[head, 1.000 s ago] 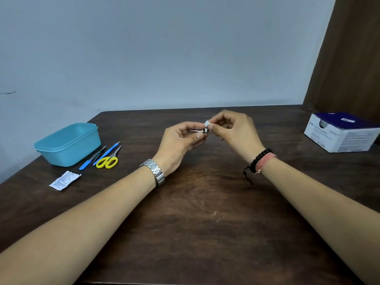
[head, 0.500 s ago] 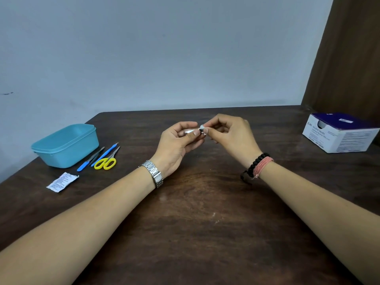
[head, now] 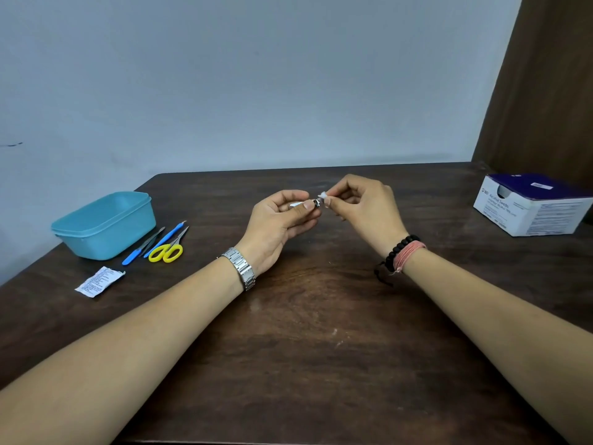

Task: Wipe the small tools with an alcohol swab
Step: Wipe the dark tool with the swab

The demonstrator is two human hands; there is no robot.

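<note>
My left hand (head: 282,220) holds a small metal nail clipper (head: 305,203) between thumb and fingers, above the middle of the dark wooden table (head: 321,348). My right hand (head: 362,210) pinches a small white alcohol swab (head: 323,196) against the clipper's right end. Most of the clipper is hidden in my left hand. On the left of the table lie yellow-handled scissors (head: 168,248), a blue-handled tool (head: 165,238) and another thin blue-handled tool (head: 141,247).
A teal plastic tub (head: 106,224) stands at the left edge, just behind the tools. A torn white swab wrapper (head: 99,281) lies in front of it. A white and purple box of alcohol swabs (head: 532,207) sits at the far right. A wall runs behind the table.
Both hands have stayed together over the table's middle. The right hand's swab has shifted slightly along the clipper's end, from a little lower to its tip.
</note>
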